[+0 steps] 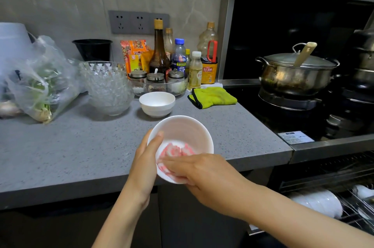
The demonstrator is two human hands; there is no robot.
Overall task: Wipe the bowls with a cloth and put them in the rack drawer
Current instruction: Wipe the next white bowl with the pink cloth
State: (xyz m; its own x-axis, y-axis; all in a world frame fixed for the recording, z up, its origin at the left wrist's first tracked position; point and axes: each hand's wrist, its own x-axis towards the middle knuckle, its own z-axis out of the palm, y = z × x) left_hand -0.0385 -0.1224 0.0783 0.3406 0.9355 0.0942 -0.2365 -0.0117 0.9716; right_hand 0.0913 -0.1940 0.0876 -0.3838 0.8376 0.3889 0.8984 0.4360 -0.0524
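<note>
Your left hand (144, 158) grips the white bowl (182, 128) by its rim while your right hand (202, 169) presses a cloth (172, 149) inside with flat fingers (172, 161).

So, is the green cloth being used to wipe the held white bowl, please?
No, the green cloth lies on the grey counter; a pink-and-white striped cloth is inside the white ceramic bowl.

You can read one label only: "海天酱油", red on the orange label of the soy sauce btl (209, 69). Print on the white sticker (295, 137) at the stove edge, spice packets (134, 53) & blue-cap btl (179, 55): too small/blurred.
</note>
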